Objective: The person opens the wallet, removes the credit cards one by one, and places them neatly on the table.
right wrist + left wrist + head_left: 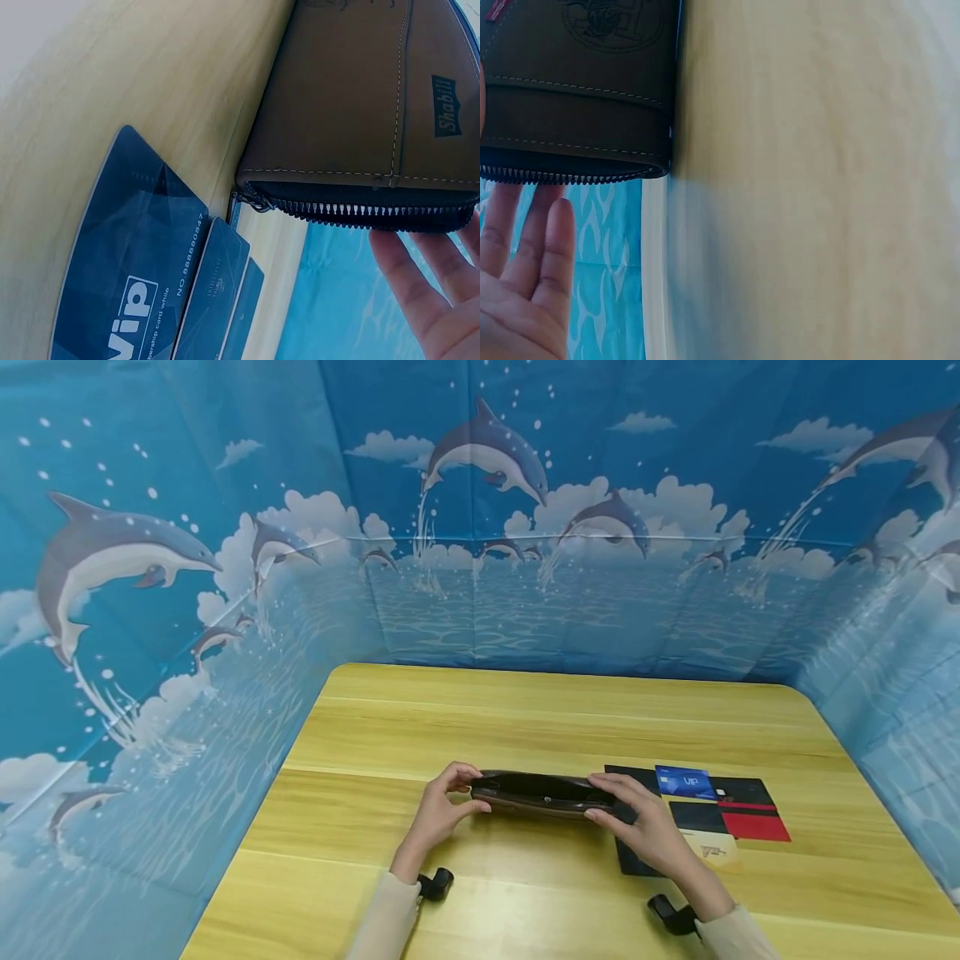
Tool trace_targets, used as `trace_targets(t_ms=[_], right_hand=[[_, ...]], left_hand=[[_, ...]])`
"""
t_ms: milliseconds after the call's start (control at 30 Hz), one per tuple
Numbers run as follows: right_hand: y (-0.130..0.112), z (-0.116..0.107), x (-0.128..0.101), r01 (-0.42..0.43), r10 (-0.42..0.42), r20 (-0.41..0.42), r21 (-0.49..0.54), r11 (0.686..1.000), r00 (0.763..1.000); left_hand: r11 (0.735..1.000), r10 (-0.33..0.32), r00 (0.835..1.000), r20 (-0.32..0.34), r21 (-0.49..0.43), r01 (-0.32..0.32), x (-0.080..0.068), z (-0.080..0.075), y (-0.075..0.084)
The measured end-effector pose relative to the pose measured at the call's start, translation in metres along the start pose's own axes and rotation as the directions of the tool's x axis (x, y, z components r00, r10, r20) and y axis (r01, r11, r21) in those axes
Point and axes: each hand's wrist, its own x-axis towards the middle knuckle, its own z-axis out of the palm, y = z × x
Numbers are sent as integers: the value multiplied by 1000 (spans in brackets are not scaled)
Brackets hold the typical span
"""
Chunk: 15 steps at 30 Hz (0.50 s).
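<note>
A brown zip wallet (525,803) is held upright over the table, its zipped mouth spread open along the top. My left hand (441,810) pinches its left end, thumb at the near side and fingers at the far side. At the other end my right hand (648,828) grips it the same way. Dark zipper teeth (352,214) run down the wallet's end in the right wrist view, beside a small "Shabili" label (445,106). An embossed round emblem (613,22) shows on its face in the left wrist view.
Several cards lie by my right hand: a blue VIP card (686,782), a red and black card (756,827), a gold card (712,848) and dark ones, including a black VIP card (127,240). The wooden table (420,710) meets a dolphin-print curtain (480,610) behind.
</note>
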Motion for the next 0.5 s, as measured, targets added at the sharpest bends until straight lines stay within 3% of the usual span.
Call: trace_targets(t_ms=[500], right_hand=[[5,2,0,45,-45,-18,-10,999,999]], left_hand=[[990,133,986,-100,51,-129,2,4,-4]])
